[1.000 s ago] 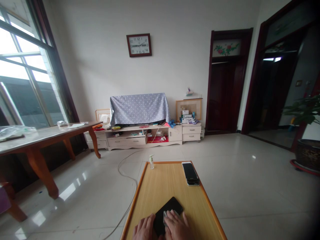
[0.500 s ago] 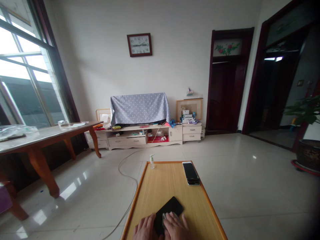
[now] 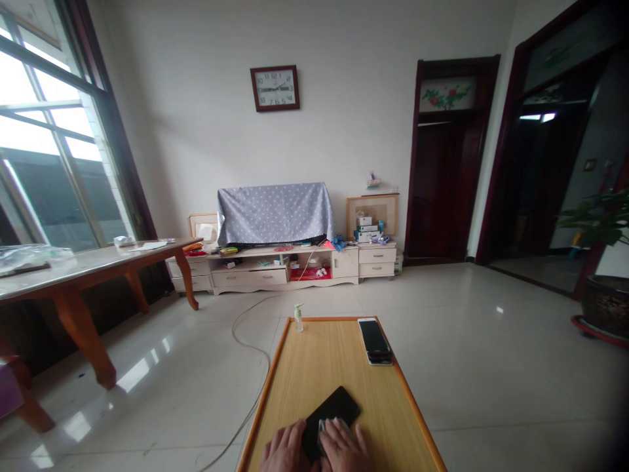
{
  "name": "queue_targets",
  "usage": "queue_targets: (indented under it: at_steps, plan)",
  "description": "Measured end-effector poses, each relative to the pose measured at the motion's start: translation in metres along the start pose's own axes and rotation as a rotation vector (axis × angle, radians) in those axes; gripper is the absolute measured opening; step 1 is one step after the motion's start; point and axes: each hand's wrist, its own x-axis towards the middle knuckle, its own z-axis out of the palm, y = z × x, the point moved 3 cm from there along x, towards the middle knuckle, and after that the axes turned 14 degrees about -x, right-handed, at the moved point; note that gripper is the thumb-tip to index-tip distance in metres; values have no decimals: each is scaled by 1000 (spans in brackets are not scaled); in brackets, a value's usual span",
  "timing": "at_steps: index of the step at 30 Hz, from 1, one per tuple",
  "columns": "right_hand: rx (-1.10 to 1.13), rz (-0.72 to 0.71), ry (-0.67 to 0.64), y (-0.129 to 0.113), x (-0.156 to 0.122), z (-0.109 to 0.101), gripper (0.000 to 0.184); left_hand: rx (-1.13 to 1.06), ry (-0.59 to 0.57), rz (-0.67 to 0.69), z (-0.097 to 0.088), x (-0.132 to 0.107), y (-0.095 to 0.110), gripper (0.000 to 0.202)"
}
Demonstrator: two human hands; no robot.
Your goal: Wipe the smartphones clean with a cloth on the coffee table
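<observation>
A black smartphone [image 3: 346, 401] lies slanted on the small wooden table [image 3: 322, 354] at the near end. My left hand [image 3: 284, 449] grips the phone's lower left edge, fingers close together. Under the fingers of my right hand [image 3: 344, 449] is a small greyish cloth [image 3: 322, 426], pressed flat against the phone's screen. Most of the cloth and the phone's lower part are hidden by my hands. Toward the table's far right corner is a stack of phones [image 3: 375, 341], the top one white-edged with a dark screen. A clear pump bottle [image 3: 299, 319] with a pale green top stands at the far left corner.
A raised orange rim [image 3: 410, 393] borders the wooden table. On the floor at left runs a pale cable [image 3: 268, 367]. A larger table [image 3: 98, 265] stands by the window. Across the room is a low white cabinet [image 3: 246, 278]; a potted plant [image 3: 607, 301] stands far right.
My right hand has shifted very slightly to the left with the cloth on the phone. My left hand and the phone stay almost in place.
</observation>
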Motion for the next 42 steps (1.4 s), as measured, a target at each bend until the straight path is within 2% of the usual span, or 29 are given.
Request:
queue_targets:
  at_steps: [4,9,12,16,21,28,32,37,42]
  plan:
    - [10,23,11,1,0,-17,47,11,6,4,6,4,-5,79]
    - [45,-68,-72,7,6,-27,49,6,5,7,8,5,-8,79]
    - [14,-105,-47,13,6,-17,51,-8,10,4,6,3,-6,78]
    - [7,-225,27,14,3,3,54,-20,20,15,3,1,-4,77]
    - [-48,-84,69,10,4,15,45,-12,14,7,6,4,-6,79]
    - [14,-84,62,12,5,8,47,2,8,3,7,5,-7,79]
    - [-17,-105,73,7,6,31,50,-3,16,0,2,1,-2,78]
    - [-74,-62,143,5,5,63,47,-14,11,3,0,-2,1,78]
    - [-66,-51,153,6,5,64,46,-4,21,-8,1,-1,0,79]
